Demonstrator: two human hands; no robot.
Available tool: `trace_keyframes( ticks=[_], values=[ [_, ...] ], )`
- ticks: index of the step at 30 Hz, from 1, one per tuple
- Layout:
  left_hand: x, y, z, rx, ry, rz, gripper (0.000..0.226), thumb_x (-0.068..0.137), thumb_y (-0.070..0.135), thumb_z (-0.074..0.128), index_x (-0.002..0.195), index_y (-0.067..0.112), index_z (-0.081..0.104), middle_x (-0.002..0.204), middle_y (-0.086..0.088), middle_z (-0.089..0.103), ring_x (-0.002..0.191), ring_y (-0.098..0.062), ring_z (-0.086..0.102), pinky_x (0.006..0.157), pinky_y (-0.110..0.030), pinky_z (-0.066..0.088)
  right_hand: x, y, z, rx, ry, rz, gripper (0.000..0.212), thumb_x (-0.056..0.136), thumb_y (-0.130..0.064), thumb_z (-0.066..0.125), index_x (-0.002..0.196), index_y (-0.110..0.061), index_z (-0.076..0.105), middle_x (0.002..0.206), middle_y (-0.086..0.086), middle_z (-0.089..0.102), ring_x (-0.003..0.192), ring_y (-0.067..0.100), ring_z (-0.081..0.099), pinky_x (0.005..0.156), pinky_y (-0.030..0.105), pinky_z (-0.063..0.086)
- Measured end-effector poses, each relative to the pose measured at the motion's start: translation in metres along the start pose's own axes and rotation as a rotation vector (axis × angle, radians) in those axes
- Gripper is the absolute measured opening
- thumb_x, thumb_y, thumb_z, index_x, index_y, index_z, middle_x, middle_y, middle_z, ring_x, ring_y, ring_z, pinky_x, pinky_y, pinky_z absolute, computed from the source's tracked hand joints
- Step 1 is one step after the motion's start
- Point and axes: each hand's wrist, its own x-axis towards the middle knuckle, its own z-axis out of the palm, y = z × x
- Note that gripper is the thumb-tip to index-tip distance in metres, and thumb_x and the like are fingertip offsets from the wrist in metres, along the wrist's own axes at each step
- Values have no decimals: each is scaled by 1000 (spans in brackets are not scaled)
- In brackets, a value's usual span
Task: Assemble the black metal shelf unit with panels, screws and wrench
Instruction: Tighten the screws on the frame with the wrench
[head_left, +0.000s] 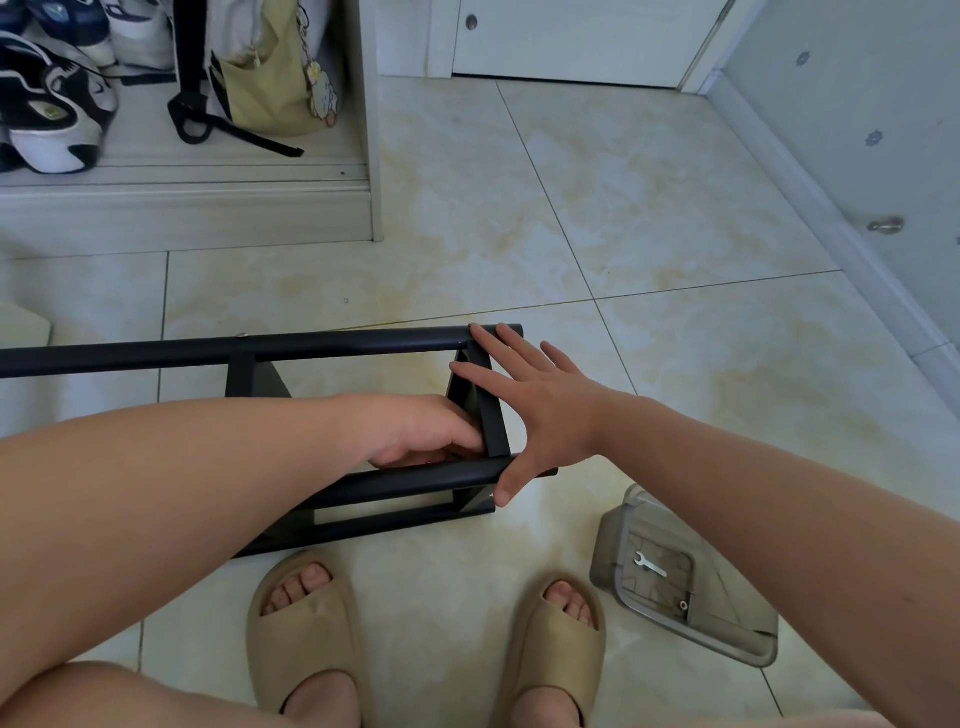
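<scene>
The black metal shelf frame (332, 345) lies on its side on the tiled floor in front of me. My right hand (524, 400) lies flat with spread fingers against its end panel (491, 415), fingertips at the far tube and thumb on the near tube (415, 480). My left hand (423, 431) reaches inside the frame beside that panel, fingers curled at the corner joint; what they hold is hidden. A small silver wrench (649, 565) lies in a grey plastic tray (608, 551) at the lower right, with a screw (683, 605) near it.
My feet in tan slippers (306, 623) stand just below the frame. A shoe cabinet (208, 208) with sneakers and a bag stands at the upper left. A white door (571, 41) is at the back and a wall (857, 130) on the right.
</scene>
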Motion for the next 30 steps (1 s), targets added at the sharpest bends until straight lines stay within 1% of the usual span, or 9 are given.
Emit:
trace_keyframes(
  ticks=[4, 8, 10, 12, 14, 18, 23, 26, 30],
  values=[
    [2, -3, -4, -86, -14, -24, 20, 91, -4, 57, 103, 8, 69, 98, -10, 74, 96, -26, 70, 98, -37, 51, 0, 0, 0, 10, -2, 2, 140, 52, -83, 77, 158, -45, -6, 160, -15, -36, 148, 12, -33, 124, 52, -10],
    [1, -4, -4, -155, -56, -45, 21, 94, 1, 53, 103, 12, 68, 100, -10, 73, 98, -27, 67, 96, -36, 50, -1, 0, -1, 8, -7, 3, 139, 54, -82, 78, 158, -45, -6, 160, -14, -37, 148, 12, -34, 124, 52, -11],
    [0, -5, -3, -83, -40, -47, 18, 96, 11, 56, 107, 13, 70, 106, -9, 74, 97, -23, 68, 90, -32, 53, 0, 0, -1, 4, -6, 5, 139, 54, -82, 78, 158, -45, -7, 160, -14, -36, 148, 12, -34, 124, 52, -10],
    [1, -4, 0, 6, -8, -31, 15, 96, 15, 60, 105, 14, 71, 97, -3, 76, 84, -15, 72, 76, -24, 56, 0, 0, -1, -1, -5, 5, 140, 54, -82, 78, 158, -44, -7, 161, -13, -36, 148, 12, -33, 124, 52, -10],
    [0, -2, 1, 16, -1, -23, 11, 95, 11, 60, 99, 13, 70, 86, 0, 77, 75, -12, 73, 70, -21, 56, 0, 0, -1, 0, -6, 5, 140, 54, -81, 78, 158, -44, -6, 161, -13, -36, 148, 12, -33, 124, 52, -10],
    [2, -1, -2, -78, -25, -25, 18, 93, -1, 57, 101, 9, 69, 95, -9, 75, 94, -25, 71, 100, -37, 52, -1, 0, -1, 6, 0, 1, 139, 54, -82, 78, 158, -45, -6, 160, -14, -36, 148, 12, -33, 124, 52, -10],
    [0, -3, -7, -145, -82, -52, 23, 93, -3, 53, 100, 11, 69, 99, -8, 72, 102, -28, 65, 105, -40, 46, 0, 1, 0, 9, 2, 1, 140, 53, -82, 78, 158, -45, -6, 160, -14, -36, 148, 11, -33, 124, 51, -10],
    [-1, -4, -4, -83, -60, -53, 17, 96, 11, 56, 104, 13, 71, 105, -9, 73, 99, -25, 67, 100, -37, 49, 0, 0, 0, 7, -1, 3, 140, 53, -82, 78, 158, -44, -6, 161, -13, -36, 148, 11, -34, 124, 52, -10],
    [0, -1, -1, -25, -29, -7, 12, 94, 10, 62, 101, 11, 71, 92, -4, 76, 84, -17, 72, 81, -28, 56, 0, 0, -1, 5, -2, 3, 140, 54, -82, 78, 158, -44, -7, 161, -13, -35, 148, 11, -33, 124, 52, -10]
  ],
)
